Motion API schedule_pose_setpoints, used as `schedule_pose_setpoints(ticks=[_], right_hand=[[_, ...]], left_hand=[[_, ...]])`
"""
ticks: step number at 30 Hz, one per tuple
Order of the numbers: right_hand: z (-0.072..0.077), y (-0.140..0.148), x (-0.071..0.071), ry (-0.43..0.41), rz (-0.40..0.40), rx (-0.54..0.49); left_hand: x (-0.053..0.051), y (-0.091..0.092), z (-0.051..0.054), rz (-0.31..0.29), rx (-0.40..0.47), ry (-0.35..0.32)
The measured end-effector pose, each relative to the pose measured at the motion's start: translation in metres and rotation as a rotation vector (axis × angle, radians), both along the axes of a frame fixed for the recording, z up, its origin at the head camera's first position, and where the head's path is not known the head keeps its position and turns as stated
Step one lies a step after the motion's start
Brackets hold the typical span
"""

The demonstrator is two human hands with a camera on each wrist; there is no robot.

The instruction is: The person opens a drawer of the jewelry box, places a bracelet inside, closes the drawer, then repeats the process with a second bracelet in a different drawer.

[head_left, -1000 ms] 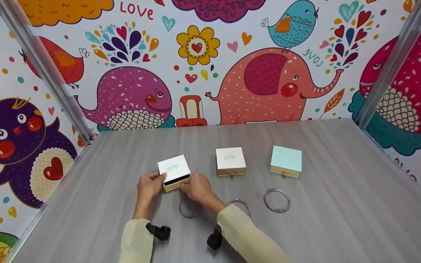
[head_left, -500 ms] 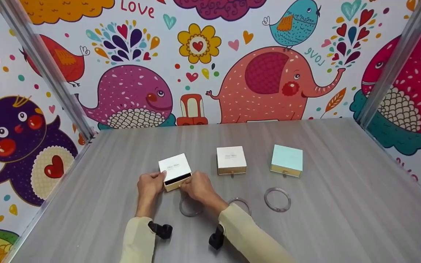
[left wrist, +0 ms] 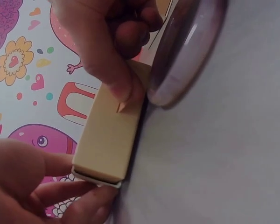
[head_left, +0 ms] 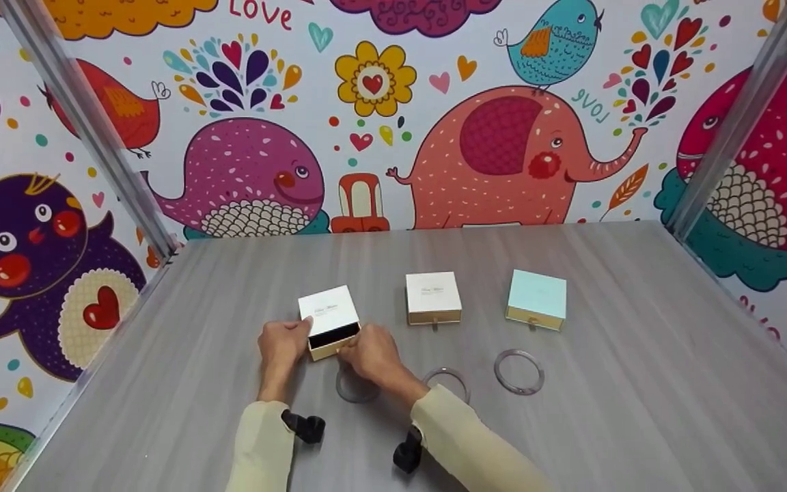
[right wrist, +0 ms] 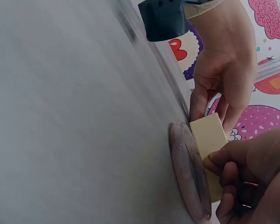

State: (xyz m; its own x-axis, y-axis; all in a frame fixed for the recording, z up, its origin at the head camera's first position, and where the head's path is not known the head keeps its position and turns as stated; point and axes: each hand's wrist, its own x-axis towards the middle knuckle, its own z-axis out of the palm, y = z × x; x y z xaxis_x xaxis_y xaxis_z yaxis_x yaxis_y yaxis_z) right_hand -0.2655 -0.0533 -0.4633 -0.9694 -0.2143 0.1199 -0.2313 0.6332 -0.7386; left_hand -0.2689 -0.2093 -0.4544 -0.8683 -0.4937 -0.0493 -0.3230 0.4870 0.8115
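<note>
A white drawer-style gift box (head_left: 328, 311) sits on the table in the head view, turned slightly, its gold-fronted drawer (left wrist: 105, 135) partly slid out and showing a dark inside. My left hand (head_left: 283, 342) grips the outer sleeve at its left side, thumb near the top edge. With thumb and fingertips, my right hand (head_left: 371, 348) pinches the small pull tab (left wrist: 121, 106) on the drawer front. A translucent greyish-purple bangle (right wrist: 179, 163) lies flat just in front of the box, partly hidden by the right hand in the head view.
Another white gift box (head_left: 432, 294) and a mint-green one (head_left: 537, 294) stand closed to the right. Before them lie two more bangles, one (head_left: 445, 370) partly covered by the right forearm, the other (head_left: 498, 369) farther right. A printed wall panel (head_left: 366, 157) rises behind the table.
The drawer has come out farther toward me, so the dark gap behind its front is wider. Both hands keep their holds; the other boxes and bangles stay put.
</note>
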Motion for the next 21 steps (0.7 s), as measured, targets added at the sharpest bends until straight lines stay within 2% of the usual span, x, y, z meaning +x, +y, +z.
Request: schedule_pose_setpoints(ticks=[13, 21], right_hand=[[-0.001, 0.006, 0.006, 0.069, 0.039, -0.009], [-0.002, 0.007, 0.012, 0.078, 0.057, 0.008]], left_hand=[[-0.001, -0.001, 0.000, -0.009, 0.000, 0.046], [-0.001, -0.003, 0.000, 0.005, 0.023, 0.022]])
